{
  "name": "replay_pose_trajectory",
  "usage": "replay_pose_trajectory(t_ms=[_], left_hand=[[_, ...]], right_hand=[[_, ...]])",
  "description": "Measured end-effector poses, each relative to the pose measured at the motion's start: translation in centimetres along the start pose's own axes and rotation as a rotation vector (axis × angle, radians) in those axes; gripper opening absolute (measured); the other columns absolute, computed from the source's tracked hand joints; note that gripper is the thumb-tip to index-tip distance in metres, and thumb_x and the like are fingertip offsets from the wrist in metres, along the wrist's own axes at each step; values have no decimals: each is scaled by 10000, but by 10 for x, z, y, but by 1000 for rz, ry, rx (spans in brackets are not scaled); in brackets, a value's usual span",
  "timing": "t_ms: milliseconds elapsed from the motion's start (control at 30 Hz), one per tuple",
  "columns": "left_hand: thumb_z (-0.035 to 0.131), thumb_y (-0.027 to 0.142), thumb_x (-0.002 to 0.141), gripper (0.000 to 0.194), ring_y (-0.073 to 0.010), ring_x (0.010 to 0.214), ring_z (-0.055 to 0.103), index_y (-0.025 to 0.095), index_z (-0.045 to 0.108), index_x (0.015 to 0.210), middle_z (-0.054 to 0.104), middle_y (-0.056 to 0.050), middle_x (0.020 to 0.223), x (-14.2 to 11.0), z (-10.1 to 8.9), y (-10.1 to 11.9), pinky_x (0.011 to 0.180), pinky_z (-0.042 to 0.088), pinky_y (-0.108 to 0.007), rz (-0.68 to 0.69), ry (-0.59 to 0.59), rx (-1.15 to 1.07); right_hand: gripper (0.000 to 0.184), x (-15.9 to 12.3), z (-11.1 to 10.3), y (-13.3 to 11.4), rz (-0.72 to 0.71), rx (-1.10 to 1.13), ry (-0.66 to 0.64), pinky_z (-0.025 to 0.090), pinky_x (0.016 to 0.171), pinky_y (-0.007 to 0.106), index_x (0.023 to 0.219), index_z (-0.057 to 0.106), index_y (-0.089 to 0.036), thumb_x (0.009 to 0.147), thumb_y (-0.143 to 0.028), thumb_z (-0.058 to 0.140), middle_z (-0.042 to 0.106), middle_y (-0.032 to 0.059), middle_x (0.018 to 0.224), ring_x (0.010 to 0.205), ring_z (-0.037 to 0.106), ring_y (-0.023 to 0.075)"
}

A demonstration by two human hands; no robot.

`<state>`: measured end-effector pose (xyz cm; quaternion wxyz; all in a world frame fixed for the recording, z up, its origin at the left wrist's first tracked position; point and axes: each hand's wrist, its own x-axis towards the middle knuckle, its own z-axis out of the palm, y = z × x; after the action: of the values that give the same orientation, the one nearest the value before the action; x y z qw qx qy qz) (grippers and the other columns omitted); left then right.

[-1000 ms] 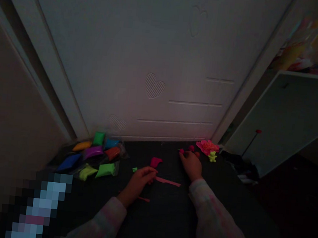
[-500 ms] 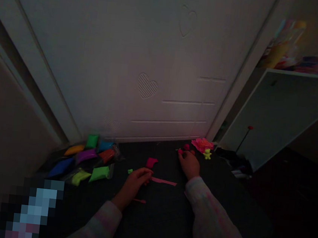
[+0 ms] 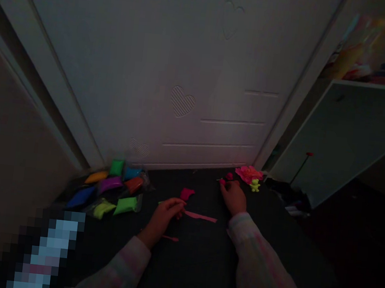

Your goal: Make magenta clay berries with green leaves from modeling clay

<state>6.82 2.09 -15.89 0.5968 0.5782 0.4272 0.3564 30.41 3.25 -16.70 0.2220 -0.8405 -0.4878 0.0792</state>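
My right hand (image 3: 235, 199) is at the back right of the dark table, its fingertips closed on a small magenta lump (image 3: 222, 182) with a thin pale bit sticking out to its left. Another magenta lump (image 3: 229, 176) lies just behind. My left hand (image 3: 166, 215) hovers low or rests over the middle, thumb and fingers pinched together; anything between them is too dark to make out. From beside its fingertips a flat pink plastic strip-like tool (image 3: 202, 217) extends right. A larger magenta piece of clay (image 3: 186, 194) lies just behind those fingers.
Bags of coloured clay, such as a purple one (image 3: 111, 184) and a green one (image 3: 126, 205), lie at the left. A pink flower (image 3: 248, 173) and a yellow bear figure (image 3: 254, 185) stand back right. A thin pink tool (image 3: 171, 238) lies near my left wrist. A white panel (image 3: 186, 134) rises behind.
The whole view has shifted slightly, so everything appears a little further right and higher. Both hands keep nearly the same places and poses.
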Motion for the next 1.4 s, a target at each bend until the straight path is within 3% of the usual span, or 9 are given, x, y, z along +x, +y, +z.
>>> replay_pose_trajectory(t_ms=[200,333,467,600,700,833,1067,1267,1400], left_hand=[[513,387,699,296,-99,550,447,116,588,788,543,-28,672,2,-12,0,513,342,-235,77,108,-11],[455,412,732,326,-80,530,398,118,565,821,515,-21,701,6,-22,0,492,308,-223,110,111,44],[478,409,731,318,-83,530,416,142,593,859,544,-9,698,-1,-36,9,509,318,-223,95,-88,196],[679,314,581,232,-139,668,508,191,665,777,596,-6,725,-19,-52,23,618,371,-246,95,-372,452],[710,238,556,154,-187,856,500,215,672,703,608,-11,840,-27,-56,24,755,360,-276,158,-441,636],[629,223,683,36,-178,834,487,202,658,691,597,-23,782,-26,-42,12,753,351,-280,267,-455,802],[457,168,809,203,-187,902,455,201,655,837,585,-61,879,-26,-6,-11,800,354,-306,483,-323,938],[405,186,827,221,-181,880,488,157,613,898,580,-81,898,-19,-31,-11,816,393,-323,484,-47,945],[376,174,831,298,-206,973,480,142,553,1068,560,-109,1017,-10,-46,-17,870,393,-376,430,142,959]], right_hand=[[282,-10,-9,-14,-113,38,20,463,779,376,1060,518,-154,847,-329,460,556,66,1059,906,556,166],[250,-35,-4,-34,-342,64,-144,427,755,268,932,594,-168,848,-322,416,608,51,928,835,568,138],[238,-64,0,-44,-546,72,-361,411,679,222,879,628,-203,754,-384,538,619,20,872,776,579,131],[224,-73,0,-39,-591,50,-422,406,681,223,865,626,-179,771,-356,525,605,40,882,788,575,136],[222,-73,3,-37,-580,19,-409,401,688,240,806,615,-171,809,-344,476,604,51,855,784,571,147],[155,-80,10,-45,-571,-28,-364,383,682,281,795,594,-165,810,-258,471,612,73,841,790,564,189],[219,-92,14,-59,-606,-28,-306,387,680,254,837,566,-163,859,-209,353,617,57,819,778,563,164],[307,-105,18,-62,-641,-65,-247,374,786,325,1064,534,-176,876,-316,335,589,88,1005,934,531,210],[250,-121,23,-63,-685,-97,-242,386,745,332,1008,572,-215,862,-283,381,597,61,949,871,540,210]])
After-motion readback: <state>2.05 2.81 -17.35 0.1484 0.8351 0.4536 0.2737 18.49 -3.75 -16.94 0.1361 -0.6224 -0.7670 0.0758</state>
